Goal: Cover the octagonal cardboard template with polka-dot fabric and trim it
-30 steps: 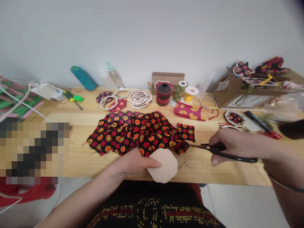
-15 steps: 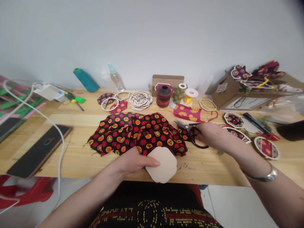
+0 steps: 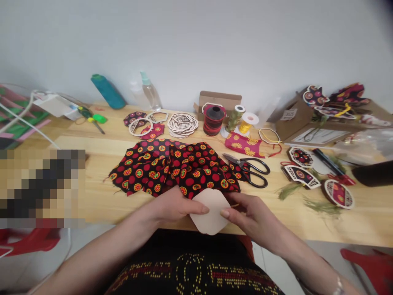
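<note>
Both my left hand [image 3: 176, 206] and right hand [image 3: 253, 215] are pinching the pale card [image 3: 210, 220], one per side, so it's right between them at the worktop's [image 3: 98, 205] front edge. Scissors [image 3: 245, 162] lie farther back, by the patterned fabric [image 3: 172, 168].

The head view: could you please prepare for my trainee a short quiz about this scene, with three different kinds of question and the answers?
1. True or false: the thumbs of the left hand and the right hand are both over the pale card.
2. Which is nearest to the scissors?
a) teal cone
b) patterned cloth
c) spray bottle
3. Fill the gap: the rightmost thread spool holds ____ thread.

Key: 1. true; 2. b; 3. yellow.
</note>
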`<state>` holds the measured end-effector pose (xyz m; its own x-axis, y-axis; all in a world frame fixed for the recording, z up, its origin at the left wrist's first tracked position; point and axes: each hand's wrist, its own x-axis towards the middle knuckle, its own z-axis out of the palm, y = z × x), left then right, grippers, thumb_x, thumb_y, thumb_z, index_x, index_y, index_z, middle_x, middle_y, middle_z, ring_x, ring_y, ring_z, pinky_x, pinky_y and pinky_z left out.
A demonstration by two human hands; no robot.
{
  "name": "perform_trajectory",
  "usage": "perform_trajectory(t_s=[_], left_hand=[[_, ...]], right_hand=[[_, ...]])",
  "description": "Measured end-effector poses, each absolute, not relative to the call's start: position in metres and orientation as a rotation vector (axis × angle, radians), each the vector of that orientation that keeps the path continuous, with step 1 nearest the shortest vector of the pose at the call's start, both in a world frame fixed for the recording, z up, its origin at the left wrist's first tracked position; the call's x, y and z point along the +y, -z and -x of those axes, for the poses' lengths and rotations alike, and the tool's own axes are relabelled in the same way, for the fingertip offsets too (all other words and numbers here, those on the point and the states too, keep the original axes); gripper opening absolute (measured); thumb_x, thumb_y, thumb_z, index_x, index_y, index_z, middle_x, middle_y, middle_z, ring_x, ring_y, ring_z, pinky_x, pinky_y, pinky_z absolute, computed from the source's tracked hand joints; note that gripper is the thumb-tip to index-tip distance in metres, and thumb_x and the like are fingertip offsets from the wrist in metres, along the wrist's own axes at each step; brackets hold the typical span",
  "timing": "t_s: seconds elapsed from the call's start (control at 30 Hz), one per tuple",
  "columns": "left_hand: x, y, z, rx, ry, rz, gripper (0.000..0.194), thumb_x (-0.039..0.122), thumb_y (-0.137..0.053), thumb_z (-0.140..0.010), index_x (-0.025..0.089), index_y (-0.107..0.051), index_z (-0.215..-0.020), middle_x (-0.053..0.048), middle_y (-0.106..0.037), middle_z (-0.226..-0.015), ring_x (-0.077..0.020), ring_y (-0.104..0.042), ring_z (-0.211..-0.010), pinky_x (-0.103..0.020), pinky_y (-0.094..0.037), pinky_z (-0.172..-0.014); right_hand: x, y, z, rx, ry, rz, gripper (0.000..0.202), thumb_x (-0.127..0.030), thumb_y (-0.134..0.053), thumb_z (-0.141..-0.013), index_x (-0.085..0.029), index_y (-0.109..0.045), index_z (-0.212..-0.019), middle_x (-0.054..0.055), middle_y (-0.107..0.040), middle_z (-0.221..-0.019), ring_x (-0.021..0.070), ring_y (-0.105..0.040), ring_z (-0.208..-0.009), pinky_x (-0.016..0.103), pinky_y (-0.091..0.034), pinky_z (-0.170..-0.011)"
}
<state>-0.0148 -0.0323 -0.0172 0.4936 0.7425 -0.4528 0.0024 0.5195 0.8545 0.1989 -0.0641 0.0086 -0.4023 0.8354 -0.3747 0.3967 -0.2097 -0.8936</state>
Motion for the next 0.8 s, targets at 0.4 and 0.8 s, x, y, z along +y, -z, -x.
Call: perform_trajectory(t_s=[0.4, 0.8], left_hand=[[-0.039, 0.02, 0.014, 1.0, -0.483, -1.014, 0.036, 0.017, -0.074, -0.058, 0.019, -0.072, -0.094, -0.005, -0.074, -0.099, -0.0286, -0.065, -0.096, -0.046, -0.047, -0.09], [-0.039, 0.022, 0.017, 1.043, -0.404, -1.138, 0.039, 0.021, -0.071, -0.062, 0.021, -0.07, -0.1, -0.003, -0.073, -0.108, -0.0275, -0.064, -0.102, -0.044, -0.047, -0.092]], right_hand=[[-0.037, 0.006, -0.183, -1.167, -1.84, 1.496, 0.022, -0.036, -0.08, -0.057, -0.017, -0.072, -0.065, 0.004, -0.068, -0.065, 0.0115, -0.054, -0.057, 0.025, -0.042, -0.053], [-0.035, 0.012, -0.186, -1.31, -1.887, 1.468, 0.021, -0.034, -0.077, -0.062, -0.015, -0.069, -0.058, 0.001, -0.062, -0.057, 0.0076, -0.045, -0.05, 0.022, -0.032, -0.047]])
